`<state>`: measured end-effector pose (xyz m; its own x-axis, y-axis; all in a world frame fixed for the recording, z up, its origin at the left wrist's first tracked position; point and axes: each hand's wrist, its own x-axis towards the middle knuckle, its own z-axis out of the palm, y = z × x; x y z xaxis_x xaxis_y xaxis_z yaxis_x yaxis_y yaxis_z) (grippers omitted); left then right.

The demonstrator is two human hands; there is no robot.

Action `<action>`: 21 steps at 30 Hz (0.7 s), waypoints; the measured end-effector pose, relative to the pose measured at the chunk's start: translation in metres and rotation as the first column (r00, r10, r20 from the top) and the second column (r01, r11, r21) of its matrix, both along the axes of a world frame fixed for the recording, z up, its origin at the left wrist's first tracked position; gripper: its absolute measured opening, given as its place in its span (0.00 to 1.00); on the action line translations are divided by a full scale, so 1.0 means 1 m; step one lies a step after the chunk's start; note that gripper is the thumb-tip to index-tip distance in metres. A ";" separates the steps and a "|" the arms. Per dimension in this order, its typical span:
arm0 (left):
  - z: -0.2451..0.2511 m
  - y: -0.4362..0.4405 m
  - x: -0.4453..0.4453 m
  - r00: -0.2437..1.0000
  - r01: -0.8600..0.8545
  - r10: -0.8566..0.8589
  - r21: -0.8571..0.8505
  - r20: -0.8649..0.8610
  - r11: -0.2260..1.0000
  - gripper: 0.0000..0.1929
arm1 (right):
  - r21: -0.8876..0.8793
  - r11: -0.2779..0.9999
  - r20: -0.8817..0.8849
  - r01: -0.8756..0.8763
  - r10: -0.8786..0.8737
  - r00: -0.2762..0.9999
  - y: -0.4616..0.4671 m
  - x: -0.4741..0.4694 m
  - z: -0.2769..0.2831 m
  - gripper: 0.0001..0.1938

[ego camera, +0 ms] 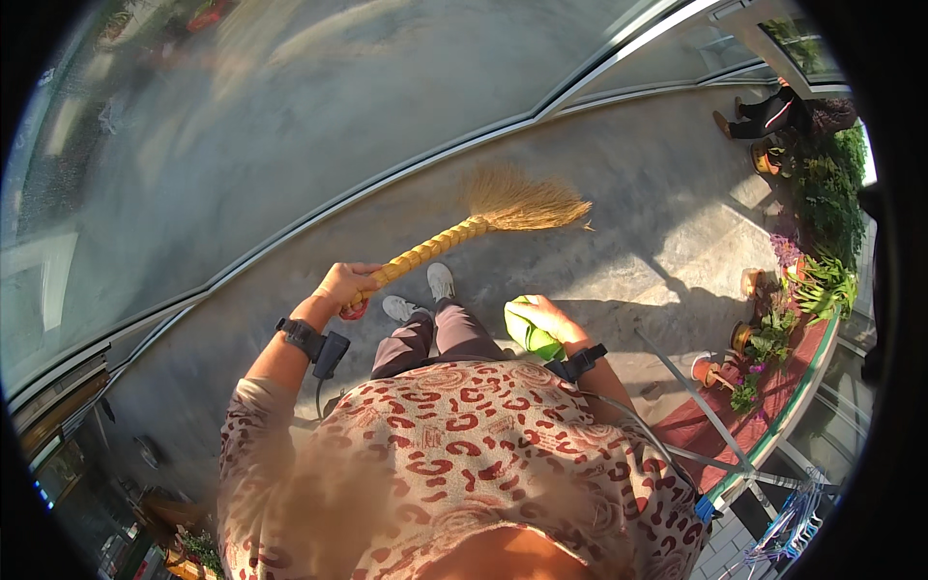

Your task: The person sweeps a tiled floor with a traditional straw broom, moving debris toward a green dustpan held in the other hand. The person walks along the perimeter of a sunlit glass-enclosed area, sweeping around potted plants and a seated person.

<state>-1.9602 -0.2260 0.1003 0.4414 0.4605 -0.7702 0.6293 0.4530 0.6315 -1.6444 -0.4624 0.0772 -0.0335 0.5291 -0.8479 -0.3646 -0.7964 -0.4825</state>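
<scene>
A straw hand broom [533, 206] with a braided yellow handle is gripped near its handle end by my left hand [343, 284]. Its bristles fan out ahead of me, over the grey floor beside a long glass pane. In my right hand [545, 317] is a bunched bright green cloth [528, 330], held low in front of my right side. Both wrists carry dark bands, and the left one has a black box on it.
The glass pane [362, 109] in a pale frame runs diagonally at the left and front. Several potted plants [705, 368] line the right side near a red ledge [790, 362]. Another person [768, 116] is at the far right. Hangers [794, 522] hang from a metal rack at the lower right.
</scene>
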 end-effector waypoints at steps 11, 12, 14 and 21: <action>-0.085 0.043 0.285 0.985 0.068 -0.049 -0.113 0.168 0.991 0.21 | -0.206 0.978 0.345 0.037 0.038 0.938 -0.074 0.007 0.001 0.13; -0.093 0.043 0.281 0.989 -0.006 0.027 -0.143 0.142 0.990 0.20 | -0.189 0.982 0.343 0.019 0.047 0.938 -0.075 0.006 -0.001 0.14; -0.105 0.041 0.255 0.958 -0.233 0.270 -0.275 0.102 0.933 0.14 | -0.165 0.986 0.325 -0.014 0.068 0.943 -0.076 0.006 -0.006 0.16; -0.085 0.020 0.040 0.870 -0.483 0.490 -0.309 -0.060 0.819 0.11 | -0.183 0.980 0.258 -0.078 0.124 0.958 -0.059 0.017 -0.018 0.19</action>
<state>-1.9201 -0.2063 0.0154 0.2398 0.3643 -0.8999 0.2640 0.8675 0.4216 -1.6277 -0.5218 0.0587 0.1602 0.3826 -0.9099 -0.1548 -0.9007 -0.4060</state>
